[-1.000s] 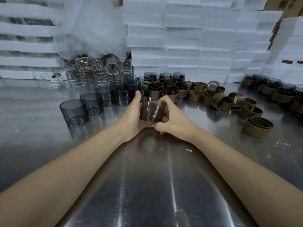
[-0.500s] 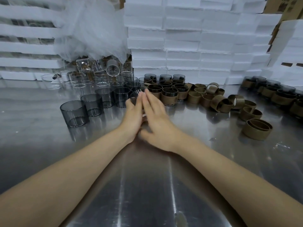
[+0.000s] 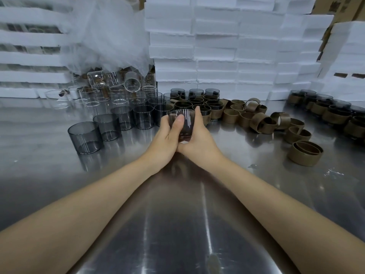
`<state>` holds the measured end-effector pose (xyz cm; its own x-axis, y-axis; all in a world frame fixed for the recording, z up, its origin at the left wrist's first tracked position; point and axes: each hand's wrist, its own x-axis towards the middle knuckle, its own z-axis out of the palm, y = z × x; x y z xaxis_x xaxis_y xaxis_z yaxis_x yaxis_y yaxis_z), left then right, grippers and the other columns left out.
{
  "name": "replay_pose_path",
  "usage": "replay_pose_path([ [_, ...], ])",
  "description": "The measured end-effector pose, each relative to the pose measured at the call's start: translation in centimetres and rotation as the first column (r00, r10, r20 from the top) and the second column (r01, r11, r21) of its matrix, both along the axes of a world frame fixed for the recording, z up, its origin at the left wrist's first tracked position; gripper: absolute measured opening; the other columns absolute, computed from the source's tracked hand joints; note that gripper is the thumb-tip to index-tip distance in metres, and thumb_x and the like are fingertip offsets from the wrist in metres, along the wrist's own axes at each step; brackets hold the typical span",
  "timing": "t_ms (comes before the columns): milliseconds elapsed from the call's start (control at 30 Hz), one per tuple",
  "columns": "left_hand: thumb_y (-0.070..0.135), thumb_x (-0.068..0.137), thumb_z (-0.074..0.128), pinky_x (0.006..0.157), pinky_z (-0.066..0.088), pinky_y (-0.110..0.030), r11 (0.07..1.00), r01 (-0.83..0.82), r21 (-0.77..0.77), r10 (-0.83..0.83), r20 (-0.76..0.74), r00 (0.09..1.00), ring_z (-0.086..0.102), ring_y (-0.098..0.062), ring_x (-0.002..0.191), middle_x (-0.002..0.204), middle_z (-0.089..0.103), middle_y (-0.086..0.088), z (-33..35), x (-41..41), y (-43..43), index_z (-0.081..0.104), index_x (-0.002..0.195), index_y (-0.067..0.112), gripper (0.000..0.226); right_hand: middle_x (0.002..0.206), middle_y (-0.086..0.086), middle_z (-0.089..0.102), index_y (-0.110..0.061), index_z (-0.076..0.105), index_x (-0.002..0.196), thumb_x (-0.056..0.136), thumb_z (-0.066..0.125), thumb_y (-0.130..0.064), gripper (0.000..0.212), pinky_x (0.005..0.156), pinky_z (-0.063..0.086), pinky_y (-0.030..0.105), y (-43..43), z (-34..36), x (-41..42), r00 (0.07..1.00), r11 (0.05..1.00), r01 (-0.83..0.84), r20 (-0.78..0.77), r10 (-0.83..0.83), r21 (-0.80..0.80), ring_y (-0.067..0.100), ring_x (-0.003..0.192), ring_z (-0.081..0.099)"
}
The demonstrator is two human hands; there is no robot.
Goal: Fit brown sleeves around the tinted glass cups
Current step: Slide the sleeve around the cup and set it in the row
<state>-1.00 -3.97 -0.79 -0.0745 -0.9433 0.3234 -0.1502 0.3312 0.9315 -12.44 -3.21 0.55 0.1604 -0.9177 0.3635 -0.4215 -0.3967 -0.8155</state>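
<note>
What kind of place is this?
Probably a small packing or assembly workshop: a steel worktable crowded with tinted glass cups and loose brown sleeves, with white foam trays stacked behind.

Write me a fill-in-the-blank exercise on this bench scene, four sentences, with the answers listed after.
1. The left hand and the right hand hold one tinted glass cup ____ them.
2. The loose brown sleeves lie on the table to the person's ____.
3. The bare tinted cups stand in a row to the person's ____.
4. The foam blocks stacked behind are ____ in colour.

Missing words: between; right; left; white.
</note>
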Motion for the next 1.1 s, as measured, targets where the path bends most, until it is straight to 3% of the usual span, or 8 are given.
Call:
replay_pose_path([
  [100,0.046,0.101,0.041,0.089,0.049,-0.026,1.0,0.0,0.012,0.001,-0.107,0.994,0.064,-0.001,0.096,0.102,0.065,0.006,0.2,0.0,-0.2,0.053,0.107,0.028,0.023,0.113,0.01,0.064,-0.008,0.039,0.137,0.073,0.074,0.006,0.074,0.09,0.051,0.034,-0.4,0.0,-0.4,0.975,0.991,-0.127,0.189,0.118,0.038,0.018,0.099,0.064],
  [267,0.048,0.102,0.034,0.092,0.054,-0.037,0.955,0.138,0.263,-0.035,-0.362,0.932,0.066,-0.023,0.107,0.114,0.069,-0.011,1.0,-0.3,0.1,0.059,0.122,0.013,0.047,0.12,-0.007,0.06,-0.019,0.031,0.142,0.077,0.078,-0.012,0.08,0.098,0.047,0.027,-0.6,-1.1,-0.5,0.973,0.993,-0.121,0.201,0.116,0.011,0.005,0.112,0.059],
  [400,0.049,0.104,0.019,0.115,0.03,-0.034,0.973,-0.175,-0.149,0.199,0.162,0.967,0.038,-0.01,0.13,0.148,0.034,-0.003,0.5,0.1,0.4,0.032,0.148,0.018,0.055,0.098,-0.004,0.068,-0.029,0.044,0.098,0.065,0.087,-0.016,0.056,0.078,0.052,0.023,-1.2,-1.1,-1.2,0.969,0.998,0.061,0.241,-0.053,-0.024,0.009,0.089,0.066],
  [500,0.048,0.099,0.022,0.122,0.011,-0.033,0.835,0.156,-0.528,0.233,0.594,0.77,0.014,-0.017,0.148,0.16,0.021,-0.006,0.4,0.1,1.0,0.023,0.153,0.008,0.067,0.084,-0.009,0.06,-0.02,0.043,0.096,0.073,0.077,-0.008,0.043,0.06,0.042,0.007,-1.5,-1.0,-1.7,0.966,0.981,0.19,0.187,-0.18,-0.034,0.007,0.074,0.057],
  [600,0.051,0.099,0.017,0.124,0.005,-0.04,0.829,0.282,-0.483,0.23,0.754,0.615,-0.009,-0.014,0.151,0.165,0.003,-0.003,0.0,-0.6,1.1,0.011,0.155,0.009,0.07,0.084,-0.011,0.051,-0.016,0.045,0.108,0.084,0.065,-0.001,0.035,0.06,0.039,0.007,-1.6,-1.4,-2.2,0.977,0.979,0.192,0.108,-0.184,-0.067,0.008,0.077,0.051],
  [867,0.071,0.083,0.028,0.116,0.013,-0.022,0.966,0.07,-0.247,0.097,0.604,0.791,-0.006,-0.001,0.147,0.164,-0.015,0.007,0.1,-0.1,1.4,-0.017,0.154,0.023,0.096,0.066,-0.011,0.052,-0.029,0.038,0.081,0.079,0.07,-0.014,0.036,0.053,0.037,0.016,-1.5,-1.4,-2.2,0.99,0.979,0.132,-0.027,-0.138,-0.158,0.002,0.058,0.045],
  [1033,0.061,0.081,0.063,0.097,0.014,0.005,0.988,-0.013,-0.152,0.073,0.402,0.913,0.02,0.012,0.133,0.154,0.022,0.021,0.4,-0.1,0.9,-0.009,0.156,0.024,0.109,0.073,-0.006,0.059,-0.03,0.038,0.08,0.072,0.07,-0.012,0.038,0.061,0.051,0.03,-1.1,-1.1,-2.1,0.998,0.992,0.065,0.012,-0.064,-0.112,0.006,0.065,0.054],
  [1100,0.052,0.077,0.075,0.094,0.029,0.004,0.996,-0.027,-0.079,0.05,0.302,0.952,0.042,0.011,0.121,0.135,0.044,0.029,0.6,0.3,0.6,0.019,0.154,0.021,0.1,0.077,-0.006,0.064,-0.029,0.041,0.083,0.067,0.074,-0.016,0.039,0.063,0.052,0.024,-0.9,-1.1,-2.0,0.999,0.993,0.028,0.036,-0.024,-0.112,0.005,0.067,0.058],
])
